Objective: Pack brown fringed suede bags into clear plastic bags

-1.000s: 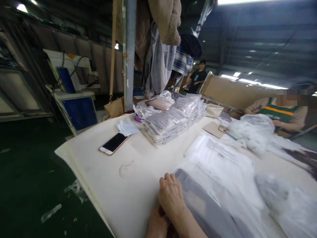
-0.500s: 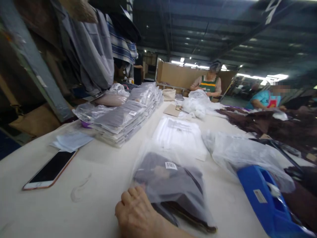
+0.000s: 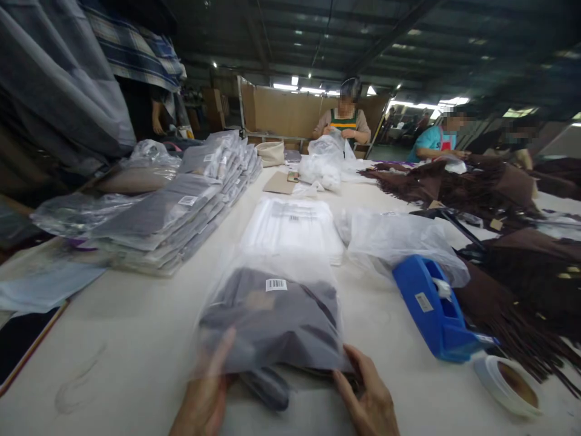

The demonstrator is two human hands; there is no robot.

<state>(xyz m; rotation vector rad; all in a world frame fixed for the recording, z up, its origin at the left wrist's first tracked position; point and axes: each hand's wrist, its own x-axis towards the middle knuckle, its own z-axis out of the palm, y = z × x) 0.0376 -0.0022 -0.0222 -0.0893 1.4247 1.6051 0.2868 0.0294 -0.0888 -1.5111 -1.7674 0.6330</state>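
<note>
A frosted plastic bag (image 3: 290,330) with folded dark grey cloth inside lies before me, a barcode label (image 3: 276,284) near its top. Its open end faces me, and a rolled bit of the grey cloth (image 3: 267,387) sticks out there. At the bag's left edge, my left hand (image 3: 209,381) grips it with the thumb on top; the hand is slightly blurred and its other fingers are mostly hidden. My right hand (image 3: 365,387) holds the near right corner between thumb and fingers.
Filled bags (image 3: 154,212) are stacked at left, beside a phone (image 3: 27,339). Flat white bags (image 3: 293,227) lie ahead. A blue tape dispenser (image 3: 431,309), a tape roll (image 3: 508,384) and brown fringed cloths (image 3: 503,290) are at right. Co-workers (image 3: 345,124) are across the table.
My view has turned right. My right hand now shows at the bag's right corner. My left hand has gone from a bent-finger hold to thumb on top. The tape roll has come into view.
</note>
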